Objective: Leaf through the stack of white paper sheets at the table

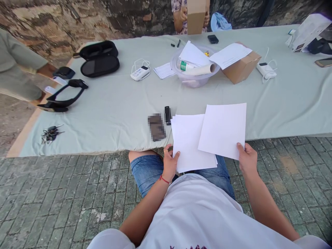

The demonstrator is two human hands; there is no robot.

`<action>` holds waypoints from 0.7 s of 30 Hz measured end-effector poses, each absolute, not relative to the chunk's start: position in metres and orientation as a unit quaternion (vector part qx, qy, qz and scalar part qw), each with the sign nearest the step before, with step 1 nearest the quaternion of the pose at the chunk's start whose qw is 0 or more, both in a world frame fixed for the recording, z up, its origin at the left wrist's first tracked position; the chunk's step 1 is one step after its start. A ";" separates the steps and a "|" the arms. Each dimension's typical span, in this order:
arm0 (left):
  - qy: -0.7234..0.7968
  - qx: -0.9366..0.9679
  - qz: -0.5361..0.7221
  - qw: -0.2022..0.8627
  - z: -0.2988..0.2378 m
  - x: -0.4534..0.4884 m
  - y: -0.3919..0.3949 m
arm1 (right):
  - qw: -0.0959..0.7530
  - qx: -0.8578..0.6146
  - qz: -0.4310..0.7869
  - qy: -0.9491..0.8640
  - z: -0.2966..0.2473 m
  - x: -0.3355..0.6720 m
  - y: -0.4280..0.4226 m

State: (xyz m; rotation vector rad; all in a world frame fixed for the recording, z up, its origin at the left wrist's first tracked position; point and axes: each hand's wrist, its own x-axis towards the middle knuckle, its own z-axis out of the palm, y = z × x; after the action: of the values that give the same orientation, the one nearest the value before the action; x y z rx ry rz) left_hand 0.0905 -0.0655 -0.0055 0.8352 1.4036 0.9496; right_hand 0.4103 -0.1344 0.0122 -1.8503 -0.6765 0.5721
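So the person's got both hands busy with paper, on the near side of the clear round plastic basin [195,82]. The left hand [169,163] is pinching a stack of plain white rectangular paper sheets [187,138] by its left edge, thumb on top, the other fingers bent and partly hidden. The right hand [248,159] pinches a loose white paper sheet [225,128] near its bottom right corner, thumb on top, and honestly can't tell how the fingers sit underneath. That sheet overlaps the stack, which is slightly fanned out, and it sits nearer than the basin and a bit to its right.

Also nearer than the basin, but off to its left: a small black rectangular device [168,115] right by the stack, plus a dark rectangular item [156,127] that's pixelated, so no idea what it is. Further left of the basin there's a white box-shaped device with a cable [140,73], a black oval case lying open [100,65] and a bunch of keys [52,134]. A tan cardboard box [241,67] with a printed white page [233,55] on it is just right of the basin. Beyond the basin, another person's hands hold up a tall brown cardboard box [196,17]. It's all laid out on pale green tablecloth [116,103].
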 end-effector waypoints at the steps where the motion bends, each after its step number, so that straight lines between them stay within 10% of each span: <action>1: 0.608 0.351 0.406 0.585 -0.005 0.090 -0.066 | 0.517 -0.769 0.249 -0.283 0.012 0.406 -0.134; 14: 0.581 0.272 0.360 0.677 -0.009 0.086 -0.071 | 0.286 -0.784 0.300 -0.463 0.000 0.354 -0.133; 21: 0.557 0.184 0.390 0.710 -0.020 0.081 -0.068 | 0.299 -0.799 0.333 -0.401 -0.017 0.373 -0.131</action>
State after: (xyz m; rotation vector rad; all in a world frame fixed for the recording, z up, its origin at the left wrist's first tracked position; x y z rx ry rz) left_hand 0.0812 -0.0682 -0.0204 0.4075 1.2369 0.8657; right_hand 0.3727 -0.1306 -0.0174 -2.1228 -1.0653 0.8856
